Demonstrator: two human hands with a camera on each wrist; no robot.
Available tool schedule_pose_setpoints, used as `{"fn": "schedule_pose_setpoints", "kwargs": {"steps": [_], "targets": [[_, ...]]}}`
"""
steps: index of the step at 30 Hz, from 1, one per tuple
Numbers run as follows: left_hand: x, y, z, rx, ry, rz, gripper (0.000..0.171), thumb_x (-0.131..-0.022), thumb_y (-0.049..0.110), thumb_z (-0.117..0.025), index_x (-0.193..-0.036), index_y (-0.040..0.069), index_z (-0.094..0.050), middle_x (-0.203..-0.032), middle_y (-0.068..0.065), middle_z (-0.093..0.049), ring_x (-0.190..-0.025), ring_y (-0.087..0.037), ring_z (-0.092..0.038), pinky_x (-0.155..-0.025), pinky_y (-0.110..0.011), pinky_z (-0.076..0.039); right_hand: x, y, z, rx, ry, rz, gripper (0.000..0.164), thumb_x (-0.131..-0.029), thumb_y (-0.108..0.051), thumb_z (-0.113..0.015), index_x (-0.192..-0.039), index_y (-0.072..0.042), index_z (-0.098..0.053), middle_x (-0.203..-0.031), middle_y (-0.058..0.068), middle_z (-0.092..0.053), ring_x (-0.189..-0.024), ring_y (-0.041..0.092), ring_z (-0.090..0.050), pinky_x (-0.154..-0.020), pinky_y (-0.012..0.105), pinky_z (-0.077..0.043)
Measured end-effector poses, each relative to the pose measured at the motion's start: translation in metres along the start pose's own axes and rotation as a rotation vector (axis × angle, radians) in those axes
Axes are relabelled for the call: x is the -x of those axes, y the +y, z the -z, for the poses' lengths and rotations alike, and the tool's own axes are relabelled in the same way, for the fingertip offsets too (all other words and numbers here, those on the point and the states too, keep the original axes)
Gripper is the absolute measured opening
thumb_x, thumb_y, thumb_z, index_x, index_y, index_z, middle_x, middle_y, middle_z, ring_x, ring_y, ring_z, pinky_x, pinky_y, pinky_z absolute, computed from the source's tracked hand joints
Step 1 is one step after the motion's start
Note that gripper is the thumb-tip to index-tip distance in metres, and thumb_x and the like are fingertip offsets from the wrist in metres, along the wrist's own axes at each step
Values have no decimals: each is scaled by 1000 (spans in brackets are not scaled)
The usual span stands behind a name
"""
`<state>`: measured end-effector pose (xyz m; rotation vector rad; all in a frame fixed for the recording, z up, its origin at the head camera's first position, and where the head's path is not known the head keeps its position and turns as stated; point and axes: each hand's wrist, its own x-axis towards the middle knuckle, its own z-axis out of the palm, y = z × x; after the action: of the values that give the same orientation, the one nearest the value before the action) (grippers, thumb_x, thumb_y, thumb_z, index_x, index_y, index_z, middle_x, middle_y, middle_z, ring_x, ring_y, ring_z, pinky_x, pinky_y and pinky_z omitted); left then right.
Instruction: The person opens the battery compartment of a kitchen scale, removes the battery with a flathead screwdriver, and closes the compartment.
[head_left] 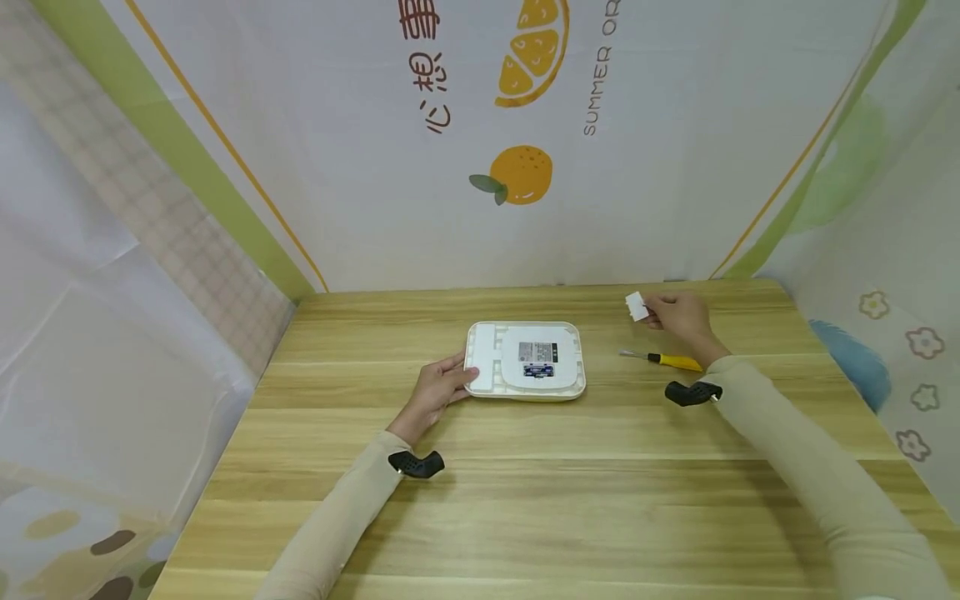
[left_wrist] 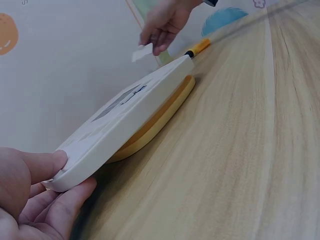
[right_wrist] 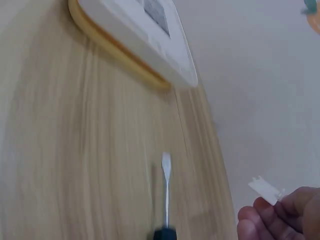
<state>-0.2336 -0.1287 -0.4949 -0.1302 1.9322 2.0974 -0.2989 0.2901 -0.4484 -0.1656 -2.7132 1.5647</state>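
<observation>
A flat white device (head_left: 510,354), like a kitchen scale, lies with its underside up, its yellow side (left_wrist: 165,112) toward the table. Batteries (head_left: 538,371) show in its open compartment, below a printed label. My left hand (head_left: 438,387) pinches its left end, thumb on top and fingers beneath; in the left wrist view that end looks raised off the table. To the right, my right hand (head_left: 681,318) holds a small white battery cover (head_left: 637,306) between thumb and fingers, above the table. Tabs show along the cover's edge (right_wrist: 265,190) in the right wrist view.
A flathead screwdriver (head_left: 663,359) with a yellow and black handle lies on the wooden table (head_left: 525,500), just below the right hand. Printed cloth (head_left: 360,167) hangs behind the table's back edge and along both sides.
</observation>
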Motion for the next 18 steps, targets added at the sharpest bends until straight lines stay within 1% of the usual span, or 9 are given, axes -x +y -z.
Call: {"fn": "schedule_pose_setpoints", "kwargs": {"steps": [2,5,6,9,10,12,14,16,18], "targets": [[-1,-1,1,-1,2,5,57,-99,4,-66,-152,0,-44,-141,-27,-57,-121,-34,-64,-91,-33,-61,-3,10,8,75,30,-8,46,-106,-27,-56,-125,14,-66,-84,6,-77,-71,9,-73,-70,24,-63],[0,-2,1,-6,1,4,57,-100,5,-66,-152,-1,-44,-142,-28,-56,-122,-34,-64,-91,-33,-61,-5,22,17,191,49,-16,46,-106,-27,-55,-119,14,-69,-79,8,-77,-70,14,-72,-68,23,-59],[0,-2,1,-5,0,5,57,-100,5,-66,-152,-1,-44,-142,-27,-57,-123,-34,-63,-91,-33,-61,-5,26,20,235,50,-12,46,-106,-28,-54,-116,14,-70,-78,9,-77,-70,15,-72,-68,25,-58],[-1,-2,1,-2,0,1,56,-100,5,-66,-152,-1,-45,-141,-28,-57,-123,-34,-63,-91,-32,-61,-7,33,28,320,50,-2,44,-104,-26,-54,-103,14,-74,-70,11,-74,-64,18,-69,-67,32,-54],[-1,-2,1,3,-1,2,56,-99,4,-66,-152,0,-45,-141,-28,-57,-123,-34,-63,-91,-32,-61,-7,35,30,348,49,-1,44,-104,-25,-55,-98,13,-75,-66,9,-73,-62,17,-67,-66,31,-51],[-1,-2,1,4,0,1,57,-99,4,-66,-152,0,-45,-140,-28,-58,-122,-34,-64,-90,-32,-61,-9,37,34,382,39,-5,43,-103,-24,-56,-89,11,-76,-60,4,-70,-57,14,-63,-61,30,-48],[-1,-2,1,2,-1,-2,57,-99,4,-66,-152,0,-45,-139,-28,-59,-121,-34,-65,-90,-32,-61,-10,39,37,403,29,-13,42,-102,-23,-56,-82,9,-76,-56,0,-67,-53,11,-60,-57,27,-45],[0,-2,1,2,-3,-3,57,-100,4,-66,-153,1,-44,-138,-28,-59,-120,-33,-65,-90,-32,-61,-10,40,40,401,16,-31,42,-102,-22,-56,-78,6,-76,-55,-3,-66,-51,10,-61,-54,24,-44],[1,-2,1,4,-2,-3,58,-100,3,-65,-153,1,-43,-138,-28,-59,-119,-33,-66,-89,-32,-61,-10,40,41,407,9,-37,42,-101,-21,-56,-74,4,-75,-53,-3,-65,-49,11,-60,-52,24,-45]]}}
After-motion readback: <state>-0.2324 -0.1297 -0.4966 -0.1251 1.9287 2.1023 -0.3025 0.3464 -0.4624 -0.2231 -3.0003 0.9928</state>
